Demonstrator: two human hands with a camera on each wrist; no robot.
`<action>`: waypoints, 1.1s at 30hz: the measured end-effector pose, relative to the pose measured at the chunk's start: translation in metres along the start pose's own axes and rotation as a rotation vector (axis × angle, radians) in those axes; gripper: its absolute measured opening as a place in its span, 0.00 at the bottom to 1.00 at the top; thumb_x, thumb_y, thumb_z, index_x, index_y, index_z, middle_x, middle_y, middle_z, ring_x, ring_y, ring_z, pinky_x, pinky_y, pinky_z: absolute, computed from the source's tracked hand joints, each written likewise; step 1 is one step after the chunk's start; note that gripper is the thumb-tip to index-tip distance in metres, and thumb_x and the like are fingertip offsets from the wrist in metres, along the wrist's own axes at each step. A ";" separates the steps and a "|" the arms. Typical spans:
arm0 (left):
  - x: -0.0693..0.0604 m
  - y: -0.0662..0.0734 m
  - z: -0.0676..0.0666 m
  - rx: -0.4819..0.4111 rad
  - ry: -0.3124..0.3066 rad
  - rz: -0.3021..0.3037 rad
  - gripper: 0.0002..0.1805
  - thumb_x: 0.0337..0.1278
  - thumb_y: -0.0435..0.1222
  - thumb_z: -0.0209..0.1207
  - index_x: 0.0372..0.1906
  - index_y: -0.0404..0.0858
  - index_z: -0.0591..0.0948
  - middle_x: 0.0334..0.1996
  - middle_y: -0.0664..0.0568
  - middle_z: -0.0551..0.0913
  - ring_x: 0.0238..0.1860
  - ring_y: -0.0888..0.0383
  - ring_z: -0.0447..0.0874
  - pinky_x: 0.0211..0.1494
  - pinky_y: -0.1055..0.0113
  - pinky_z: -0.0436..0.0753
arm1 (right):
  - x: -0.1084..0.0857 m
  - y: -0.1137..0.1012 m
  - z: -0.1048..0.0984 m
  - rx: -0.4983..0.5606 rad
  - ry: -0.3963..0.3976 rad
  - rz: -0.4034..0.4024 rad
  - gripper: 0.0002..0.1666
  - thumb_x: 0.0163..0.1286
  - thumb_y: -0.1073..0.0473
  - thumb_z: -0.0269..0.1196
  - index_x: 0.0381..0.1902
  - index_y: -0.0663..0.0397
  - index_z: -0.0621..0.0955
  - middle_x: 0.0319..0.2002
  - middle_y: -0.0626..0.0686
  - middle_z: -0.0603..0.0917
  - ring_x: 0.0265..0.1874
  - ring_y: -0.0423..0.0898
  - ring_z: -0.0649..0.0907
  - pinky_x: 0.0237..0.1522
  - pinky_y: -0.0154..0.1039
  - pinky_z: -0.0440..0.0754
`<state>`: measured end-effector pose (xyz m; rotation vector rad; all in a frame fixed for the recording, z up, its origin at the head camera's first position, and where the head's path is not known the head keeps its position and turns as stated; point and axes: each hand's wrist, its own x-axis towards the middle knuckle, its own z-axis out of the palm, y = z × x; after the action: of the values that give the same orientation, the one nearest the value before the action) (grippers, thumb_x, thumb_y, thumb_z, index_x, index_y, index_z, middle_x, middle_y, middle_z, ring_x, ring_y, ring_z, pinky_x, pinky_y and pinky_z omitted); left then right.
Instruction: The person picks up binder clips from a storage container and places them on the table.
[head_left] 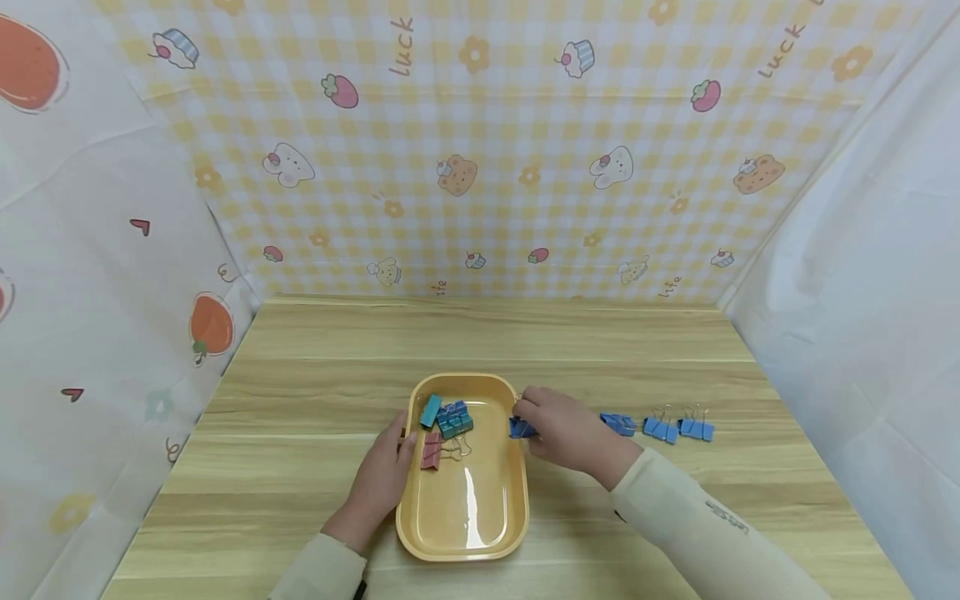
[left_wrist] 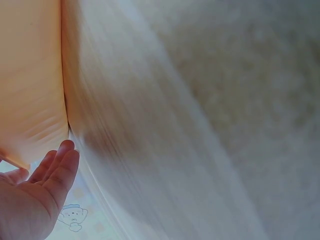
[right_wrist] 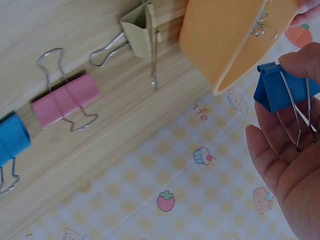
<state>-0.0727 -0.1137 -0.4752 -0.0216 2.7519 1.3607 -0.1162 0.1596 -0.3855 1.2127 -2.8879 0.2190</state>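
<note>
My left hand (head_left: pixel 382 467) holds the left side of a yellow tray (head_left: pixel 463 552), thumb at the rim; in the left wrist view its fingers lie along the tray's outer wall. My right hand (head_left: pixel 566 429) pinches a blue binder clip (head_left: pixel 521 428) over the tray's right rim. In the right wrist view that blue binder clip (right_wrist: pixel 285 90) sits between thumb and fingers, its wire handles toward the palm. Inside the tray lie a teal clip (head_left: pixel 431 412), a blue clip (head_left: pixel 453 410), a green-teal clip (head_left: pixel 456 427) and a pink clip (head_left: pixel 431 451).
Right of the tray, blue-looking clips (head_left: pixel 660 429) lie in a row on the wooden table (head_left: pixel 300 400). The right wrist view shows a pink clip (right_wrist: pixel 66 100), a pale yellow clip (right_wrist: pixel 137 30) and another blue clip (right_wrist: pixel 12 137) there. Patterned cloth (head_left: pixel 487 208) stands behind.
</note>
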 end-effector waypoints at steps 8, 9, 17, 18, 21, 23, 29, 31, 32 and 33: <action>-0.002 0.004 -0.002 -0.009 -0.004 0.002 0.29 0.76 0.39 0.44 0.73 0.29 0.56 0.67 0.31 0.65 0.67 0.37 0.63 0.67 0.42 0.64 | -0.013 0.012 0.008 -0.009 0.029 0.013 0.16 0.50 0.67 0.68 0.39 0.53 0.80 0.32 0.43 0.71 0.29 0.39 0.70 0.31 0.34 0.75; -0.002 0.005 -0.002 -0.011 -0.004 0.001 0.29 0.76 0.39 0.44 0.73 0.29 0.56 0.67 0.31 0.65 0.67 0.37 0.64 0.67 0.42 0.65 | -0.015 0.012 0.009 -0.013 0.026 0.018 0.16 0.50 0.67 0.68 0.39 0.52 0.80 0.32 0.42 0.71 0.29 0.39 0.70 0.31 0.33 0.75; -0.001 0.003 -0.002 -0.016 -0.006 -0.017 0.30 0.76 0.40 0.43 0.74 0.30 0.55 0.66 0.32 0.66 0.65 0.39 0.67 0.65 0.43 0.68 | -0.025 0.014 0.017 -0.013 -0.032 0.050 0.16 0.51 0.69 0.66 0.38 0.51 0.80 0.32 0.42 0.72 0.28 0.38 0.69 0.30 0.33 0.75; -0.001 0.003 -0.001 -0.017 -0.006 -0.017 0.30 0.76 0.40 0.43 0.74 0.30 0.55 0.66 0.32 0.66 0.65 0.39 0.67 0.65 0.43 0.68 | -0.026 0.015 0.019 -0.013 -0.039 0.055 0.16 0.51 0.69 0.67 0.38 0.51 0.80 0.31 0.42 0.71 0.28 0.39 0.69 0.29 0.33 0.75; 0.000 0.002 -0.001 -0.018 -0.006 -0.021 0.30 0.76 0.40 0.43 0.74 0.30 0.55 0.67 0.33 0.65 0.66 0.39 0.66 0.65 0.43 0.68 | -0.029 0.015 0.023 -0.019 -0.043 0.064 0.16 0.51 0.69 0.67 0.39 0.50 0.81 0.31 0.41 0.71 0.28 0.38 0.69 0.31 0.33 0.75; 0.000 0.002 -0.001 -0.020 -0.007 -0.023 0.30 0.76 0.40 0.44 0.74 0.30 0.55 0.67 0.33 0.65 0.66 0.39 0.67 0.65 0.43 0.68 | -0.031 0.015 0.025 -0.030 -0.041 0.061 0.16 0.51 0.69 0.68 0.39 0.50 0.81 0.31 0.41 0.71 0.29 0.38 0.70 0.33 0.34 0.76; -0.001 0.002 -0.001 -0.023 -0.008 -0.023 0.30 0.76 0.41 0.43 0.74 0.31 0.55 0.67 0.33 0.65 0.65 0.40 0.67 0.65 0.44 0.69 | -0.036 0.015 0.030 -0.036 -0.057 0.057 0.18 0.49 0.68 0.70 0.40 0.50 0.81 0.34 0.42 0.72 0.33 0.40 0.71 0.41 0.41 0.78; -0.001 0.001 -0.001 -0.020 -0.009 -0.022 0.30 0.76 0.41 0.43 0.74 0.31 0.55 0.67 0.33 0.65 0.66 0.40 0.67 0.65 0.44 0.69 | -0.037 0.015 0.032 -0.040 -0.051 0.044 0.18 0.48 0.68 0.70 0.39 0.51 0.81 0.34 0.44 0.73 0.34 0.41 0.72 0.42 0.41 0.78; -0.001 0.001 -0.001 -0.018 -0.010 -0.021 0.30 0.76 0.41 0.43 0.74 0.31 0.55 0.67 0.33 0.65 0.66 0.40 0.67 0.65 0.44 0.69 | -0.038 0.015 0.033 -0.042 -0.042 0.034 0.18 0.47 0.68 0.70 0.38 0.51 0.80 0.34 0.44 0.73 0.34 0.41 0.72 0.41 0.41 0.79; -0.001 0.001 -0.001 -0.016 -0.010 -0.018 0.30 0.76 0.42 0.43 0.74 0.31 0.55 0.67 0.33 0.65 0.66 0.40 0.67 0.65 0.44 0.69 | -0.038 0.015 0.034 -0.046 -0.038 0.027 0.18 0.47 0.68 0.71 0.38 0.51 0.80 0.34 0.45 0.73 0.34 0.41 0.73 0.40 0.41 0.79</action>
<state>-0.0717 -0.1136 -0.4734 -0.0398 2.7256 1.3751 -0.0982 0.1924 -0.4233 1.1848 -2.9249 0.1305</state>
